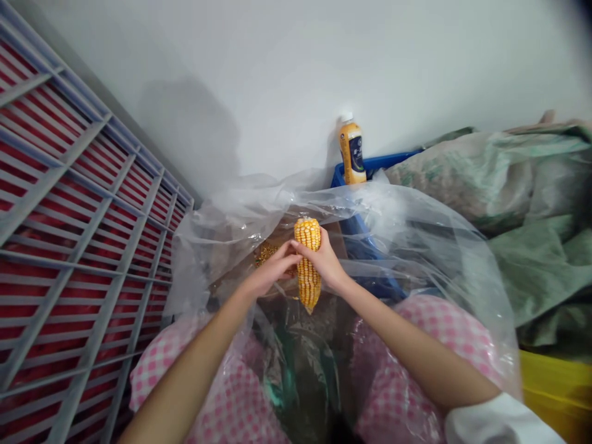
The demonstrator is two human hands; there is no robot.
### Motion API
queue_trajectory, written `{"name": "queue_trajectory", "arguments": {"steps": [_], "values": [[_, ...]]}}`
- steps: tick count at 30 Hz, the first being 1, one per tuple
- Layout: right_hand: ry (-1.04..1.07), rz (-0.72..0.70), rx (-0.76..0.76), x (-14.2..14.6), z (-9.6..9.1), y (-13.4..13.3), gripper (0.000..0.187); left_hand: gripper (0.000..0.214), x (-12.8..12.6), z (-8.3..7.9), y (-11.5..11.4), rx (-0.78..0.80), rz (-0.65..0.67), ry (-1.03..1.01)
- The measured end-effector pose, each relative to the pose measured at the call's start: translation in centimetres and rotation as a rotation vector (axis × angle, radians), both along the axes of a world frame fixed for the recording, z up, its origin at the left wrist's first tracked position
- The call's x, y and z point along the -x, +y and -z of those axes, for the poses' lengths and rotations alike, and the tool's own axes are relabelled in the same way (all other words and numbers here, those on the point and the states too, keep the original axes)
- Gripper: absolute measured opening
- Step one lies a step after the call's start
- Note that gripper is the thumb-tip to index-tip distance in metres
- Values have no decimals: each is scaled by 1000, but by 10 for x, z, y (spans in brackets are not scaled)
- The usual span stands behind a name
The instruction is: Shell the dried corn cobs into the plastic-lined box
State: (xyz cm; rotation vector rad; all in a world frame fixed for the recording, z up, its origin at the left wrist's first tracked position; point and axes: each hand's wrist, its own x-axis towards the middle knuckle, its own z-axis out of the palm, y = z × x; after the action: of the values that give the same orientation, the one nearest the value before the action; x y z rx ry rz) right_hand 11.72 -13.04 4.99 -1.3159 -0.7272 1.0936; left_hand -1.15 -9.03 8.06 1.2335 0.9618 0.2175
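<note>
An ear of corn (pixel 308 280) with rows of yellow kernels is held upright in the middle of the head view, its narrow end pointing down toward me. My right hand (pixel 329 262) grips it from the right, thumb laid across its front. From the left, my left hand (pixel 275 269) presses its curled fingers against the ear's side; the fingertips are partly hidden. Below both hands spreads a clear plastic bag (pixel 430 231), opened wide over my lap. Loose corn kernels (pixel 266 253) lie in it, just behind my left hand.
A tall crate (pixel 99 197) with grey slats and red behind them stands on the left. Behind the bag, a bottle with a yellow body (pixel 352 151) rests at a blue bin (pixel 393 158). Greenish woven sacks (pixel 481 179) and a yellow container (pixel 555 385) are on the right. A pale wall (pixel 277 74) rises behind.
</note>
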Motion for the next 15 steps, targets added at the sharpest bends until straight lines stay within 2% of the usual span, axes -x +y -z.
{"name": "queue_trajectory", "arguments": {"steps": [3, 6, 8, 11, 15], "values": [[304, 9, 134, -2, 0, 0, 47, 75, -11, 18, -17, -59, -44, -79], [444, -75, 254, -12, -5, 2, 41, 75, -14, 29, -21, -55, -131, -104], [425, -104, 309, -20, -9, 4, 46, 68, -13, 30, -17, 7, -202, -128], [301, -103, 285, -28, -15, 7, 48, 58, -10, 26, -6, 150, -292, -145], [258, -167, 283, -26, -15, 6, 47, 69, -7, 23, 4, 378, -357, -169]]}}
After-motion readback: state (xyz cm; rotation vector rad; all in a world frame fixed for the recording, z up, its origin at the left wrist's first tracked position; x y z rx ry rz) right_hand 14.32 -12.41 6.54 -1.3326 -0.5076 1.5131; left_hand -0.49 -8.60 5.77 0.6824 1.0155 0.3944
